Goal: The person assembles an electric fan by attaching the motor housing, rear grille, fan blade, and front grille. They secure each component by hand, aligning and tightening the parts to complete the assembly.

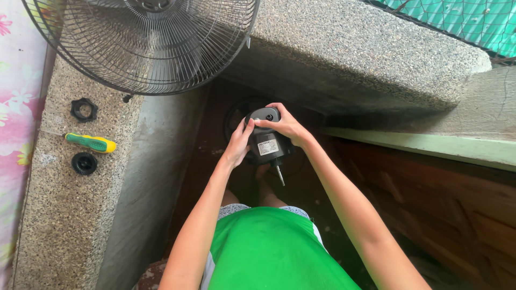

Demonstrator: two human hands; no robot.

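While you look down past your green top, both your hands close around a black fan motor (267,140) held above the dark floor: your left hand (238,144) clasps its side, your right hand (286,125) wraps over its top. Its metal shaft (280,175) points toward you. A green-handled screwdriver (90,143) lies on the speckled ledge (59,215) between two black plastic nuts, under a wire fan guard (145,43).

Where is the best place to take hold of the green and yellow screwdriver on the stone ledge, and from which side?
Probably grip the screwdriver by its thick green handle, coming from above. It lies flat on the stone ledge, handle across, thin shaft pointing left. The black ring nut and black round cap lie apart from it, leaving room for fingers.
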